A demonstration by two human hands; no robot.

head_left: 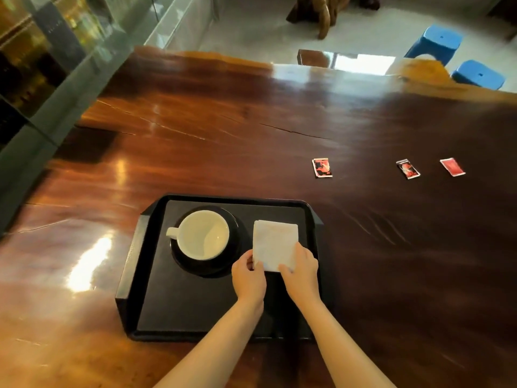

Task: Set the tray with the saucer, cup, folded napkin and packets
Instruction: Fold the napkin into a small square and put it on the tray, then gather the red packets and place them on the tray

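A black tray [156,309] lies on the wooden table in front of me. On its left part a white cup [202,235] stands on a dark saucer [237,225], handle to the left. A folded white napkin [275,243] rests on the tray's right part. My left hand [249,278] pinches the napkin's near left corner. My right hand [302,273] holds its near right corner. Three red packets lie on the table beyond the tray: one [321,168] nearest, one [408,169] further right, and one [452,167] at the far right.
The long glossy table [195,135] stretches away, with a glass wall [56,65] along its left side. Two blue stools [436,43] stand past the far right edge, and a wooden piece of furniture [324,12] sits on the floor behind.
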